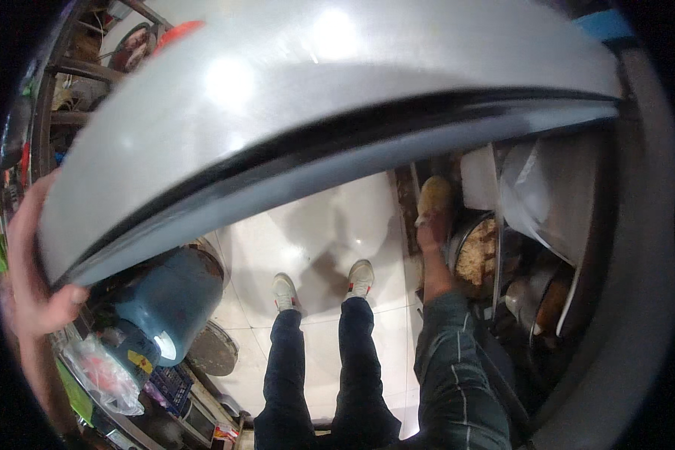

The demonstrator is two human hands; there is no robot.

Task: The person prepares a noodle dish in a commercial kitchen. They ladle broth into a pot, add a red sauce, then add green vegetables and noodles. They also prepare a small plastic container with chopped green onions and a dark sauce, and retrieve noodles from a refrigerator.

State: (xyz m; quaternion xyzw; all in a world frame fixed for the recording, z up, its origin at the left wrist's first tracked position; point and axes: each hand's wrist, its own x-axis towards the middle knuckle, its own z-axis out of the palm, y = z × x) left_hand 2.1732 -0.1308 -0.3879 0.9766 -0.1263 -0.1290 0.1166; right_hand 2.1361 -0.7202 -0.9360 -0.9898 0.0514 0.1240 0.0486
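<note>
My left hand grips the outer edge of a wide grey metal door, its thumb on the near side. The door looks like a refrigerator's and has a dark gasket strip along it. It stands swung out across the upper view. To the right, my right hand reaches in among shelves. Its fingers are around a yellowish rounded object, too blurred to name. Beside that hand sits a round bowl of light brown crumbly food. Farther right is another round container with brown contents.
A pale translucent container stands in the shelves at the right. On the left are a blue rounded cylinder, a clear plastic bag and a dark blue basket. A brown rack rises at upper left. White tiles cover the floor.
</note>
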